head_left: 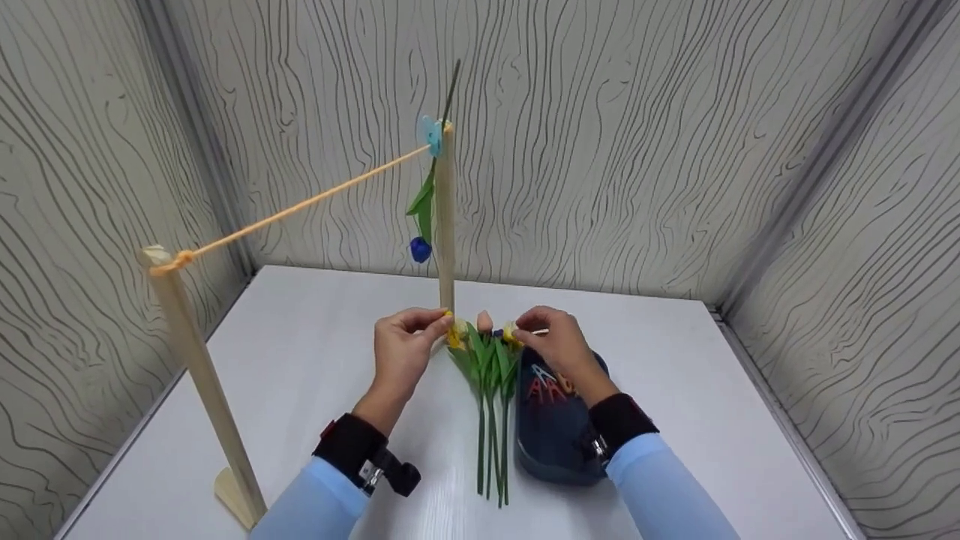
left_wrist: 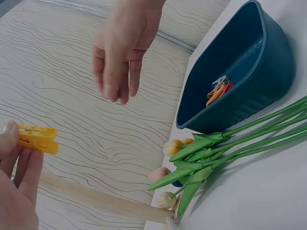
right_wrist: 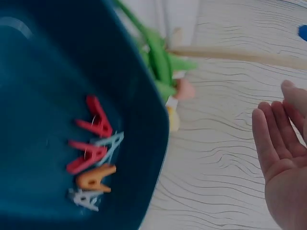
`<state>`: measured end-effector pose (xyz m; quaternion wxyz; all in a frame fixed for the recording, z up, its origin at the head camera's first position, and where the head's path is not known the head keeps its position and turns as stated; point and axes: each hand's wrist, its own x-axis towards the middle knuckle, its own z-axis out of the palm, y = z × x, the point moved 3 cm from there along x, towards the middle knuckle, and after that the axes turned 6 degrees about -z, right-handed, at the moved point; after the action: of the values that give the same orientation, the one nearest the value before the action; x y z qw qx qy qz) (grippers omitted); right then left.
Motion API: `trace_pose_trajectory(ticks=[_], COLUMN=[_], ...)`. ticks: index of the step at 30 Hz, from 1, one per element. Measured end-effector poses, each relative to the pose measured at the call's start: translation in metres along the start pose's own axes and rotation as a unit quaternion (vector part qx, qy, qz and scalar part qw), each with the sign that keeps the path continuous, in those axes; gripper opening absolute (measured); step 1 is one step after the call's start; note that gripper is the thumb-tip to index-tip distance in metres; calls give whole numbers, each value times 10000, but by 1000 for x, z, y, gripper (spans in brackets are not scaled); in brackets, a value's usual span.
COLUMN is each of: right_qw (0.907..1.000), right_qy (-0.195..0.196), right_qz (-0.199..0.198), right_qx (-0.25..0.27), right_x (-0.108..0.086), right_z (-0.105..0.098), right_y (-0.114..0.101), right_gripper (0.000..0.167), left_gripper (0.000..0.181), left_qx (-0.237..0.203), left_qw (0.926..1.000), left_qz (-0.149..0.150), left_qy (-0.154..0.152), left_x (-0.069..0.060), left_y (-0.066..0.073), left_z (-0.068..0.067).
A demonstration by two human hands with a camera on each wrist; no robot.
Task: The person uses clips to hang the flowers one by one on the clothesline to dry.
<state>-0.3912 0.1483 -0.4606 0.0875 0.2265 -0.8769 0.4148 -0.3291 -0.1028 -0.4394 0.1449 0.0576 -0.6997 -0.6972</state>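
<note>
A yellow clothespin [left_wrist: 37,139] is pinched between the thumb and fingers of my left hand [head_left: 401,349], raised above the table's left half. My right hand [head_left: 561,341] hovers over the far end of a dark blue bin [head_left: 555,450]. Its palm faces the camera in the right wrist view, fingers loose and nothing in them. Between the hands in the head view lies a bunch of artificial tulips [head_left: 491,375], with green stems towards me and yellow, white, pink and blue heads at the far end. Red, orange and pale clothespins [right_wrist: 93,158] lie inside the bin.
An orange cord [head_left: 315,199] runs between two wooden posts [head_left: 206,382]. At its far end a light blue clothespin [head_left: 431,136] holds a blue tulip [head_left: 421,250] head down. Wood-grain panels [head_left: 600,150] surround the white table [head_left: 667,390].
</note>
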Motion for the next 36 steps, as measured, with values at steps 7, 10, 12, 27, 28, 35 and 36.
trace_pose_trajectory(ticks=[7, 10, 12, 27, 28, 35, 36], right_qw=[9550, 9135, 8795, 6270, 6166, 6650, 6780], right_qy=[-1603, -2058, -2210, -3282, -3328, -3258, -3186], right_qz=[-1359, -1832, -2245, -3884, -3889, -3863, -3902], right_qx=[-2094, -2994, -3567, -5901, -5982, -5499, -5353], right_x=[8, 8, 7, -4, -4, -4, -4], right_z=[30, 48, 60, 119, 119, 112, 110], right_y=[-9, -11, -12, -15, -14, -12, -13], right_gripper=[17, 15, 16, 24, 23, 18, 18], left_gripper=[8, 9, 9, 10, 10, 9, 9], left_qx=[104, 74, 54, 21, 21, 86, 86], left_qw=[9999, 9999, 9999, 9999, 9999, 9999, 9999], left_qz=[70, 118, 124, 91, 91, 99, 90], left_qy=[-6, 31, 52, -41, -47, -4, 8], left_x=[2, 3, 3, 2, 2, 4, 4], left_y=[2, 3, 2, -4, -4, -4, -4], left_z=[-4, -5, -6, -8, -8, -11, -11])
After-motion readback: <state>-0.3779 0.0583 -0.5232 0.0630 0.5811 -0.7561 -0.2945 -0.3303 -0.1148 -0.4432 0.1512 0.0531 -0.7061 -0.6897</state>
